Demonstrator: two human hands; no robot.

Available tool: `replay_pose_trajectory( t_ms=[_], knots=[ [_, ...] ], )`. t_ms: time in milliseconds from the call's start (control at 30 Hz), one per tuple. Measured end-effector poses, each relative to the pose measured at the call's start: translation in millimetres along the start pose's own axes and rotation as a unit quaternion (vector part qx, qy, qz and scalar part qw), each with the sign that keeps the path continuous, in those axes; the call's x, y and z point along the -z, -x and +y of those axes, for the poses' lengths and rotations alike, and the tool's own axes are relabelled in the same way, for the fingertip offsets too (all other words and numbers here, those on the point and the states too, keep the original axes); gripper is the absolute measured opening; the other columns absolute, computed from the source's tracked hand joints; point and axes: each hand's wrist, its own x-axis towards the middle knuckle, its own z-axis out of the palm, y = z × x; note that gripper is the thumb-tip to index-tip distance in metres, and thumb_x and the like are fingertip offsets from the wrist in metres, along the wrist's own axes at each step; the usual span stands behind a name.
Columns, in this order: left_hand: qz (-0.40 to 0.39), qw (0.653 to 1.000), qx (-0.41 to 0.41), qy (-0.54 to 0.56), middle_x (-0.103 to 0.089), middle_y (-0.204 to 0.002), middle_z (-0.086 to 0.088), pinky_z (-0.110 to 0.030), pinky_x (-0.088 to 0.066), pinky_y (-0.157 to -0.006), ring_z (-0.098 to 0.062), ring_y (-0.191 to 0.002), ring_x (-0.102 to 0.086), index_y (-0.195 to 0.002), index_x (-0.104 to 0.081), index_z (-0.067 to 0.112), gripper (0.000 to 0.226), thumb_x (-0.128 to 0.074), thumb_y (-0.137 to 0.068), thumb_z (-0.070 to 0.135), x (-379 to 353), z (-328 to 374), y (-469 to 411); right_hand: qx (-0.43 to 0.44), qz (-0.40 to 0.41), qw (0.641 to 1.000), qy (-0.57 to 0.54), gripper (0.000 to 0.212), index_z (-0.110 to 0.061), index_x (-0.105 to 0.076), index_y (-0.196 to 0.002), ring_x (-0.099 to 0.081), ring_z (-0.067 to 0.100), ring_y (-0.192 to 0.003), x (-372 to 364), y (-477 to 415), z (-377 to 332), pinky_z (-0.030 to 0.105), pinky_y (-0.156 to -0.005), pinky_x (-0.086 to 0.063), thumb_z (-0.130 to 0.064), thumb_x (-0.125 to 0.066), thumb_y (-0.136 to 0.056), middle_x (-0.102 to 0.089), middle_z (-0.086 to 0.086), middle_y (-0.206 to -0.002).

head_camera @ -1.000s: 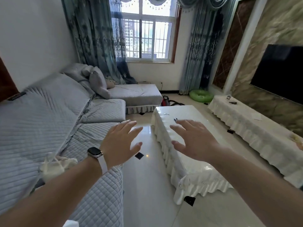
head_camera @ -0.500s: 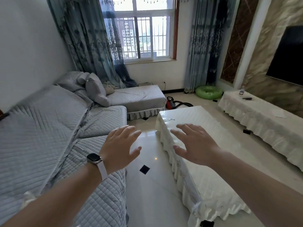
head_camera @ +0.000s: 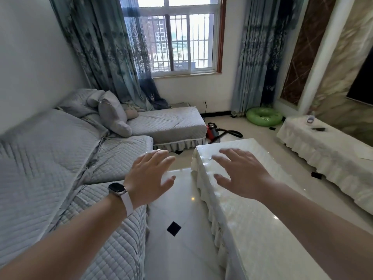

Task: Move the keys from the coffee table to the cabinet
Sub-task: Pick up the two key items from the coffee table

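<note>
The coffee table (head_camera: 262, 229) is long, draped in a white cloth with a glossy top, and runs from the lower right toward the middle of the room. A small metal piece of the keys (head_camera: 210, 158) shows on its far end, just left of my right fingertips; the rest is hidden behind that hand. My right hand (head_camera: 240, 174) hovers above the table's far half, fingers spread, holding nothing. My left hand (head_camera: 150, 177), with a watch on its wrist, is open over the floor between sofa and table. The cabinet (head_camera: 331, 156), low and covered in white cloth, stands along the right wall.
A grey quilted corner sofa (head_camera: 60, 168) fills the left side. A red vacuum cleaner (head_camera: 212, 131) and its hose lie on the floor beyond the table, with a green inflatable ring (head_camera: 264, 116) near the curtains. A dark remote (head_camera: 319, 128) lies on the cabinet.
The view has advanced toward the window along the gap between sofa and table. Both open hands stay raised in front, and the right hand now covers most of the keys.
</note>
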Motion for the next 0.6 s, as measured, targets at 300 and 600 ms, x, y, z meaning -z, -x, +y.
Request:
replay_pose_trajectory(
  t_ms=[300, 600],
  knots=[
    [0.001, 0.998, -0.039, 0.057, -0.051, -0.14, -0.003, -0.045, -0.031, -0.109, -0.026, -0.132, -0.04, -0.134, -0.05, 0.023, 0.055, -0.053, -0.086, 0.05, -98, -80, -121, -0.031, -0.044, 0.998, 0.02, 0.058, -0.024, -0.04, -0.141, -0.033, 0.025, -0.135, -82, -113, 45, 0.04, -0.104, -0.025, -0.053, -0.047, -0.09, -0.04, 0.006, -0.148],
    [-0.014, 0.992, -0.077, 0.097, -0.054, -0.136, -0.006, -0.047, -0.034, -0.106, -0.03, -0.128, -0.045, -0.131, -0.053, 0.02, 0.053, -0.055, -0.085, 0.048, -180, -203, -251, -0.11, -0.069, 0.991, 0.033, 0.057, -0.024, -0.044, -0.139, -0.037, 0.028, -0.132, -142, -254, 74, 0.042, -0.103, -0.028, -0.052, -0.047, -0.089, -0.044, 0.007, -0.145]
  ],
)
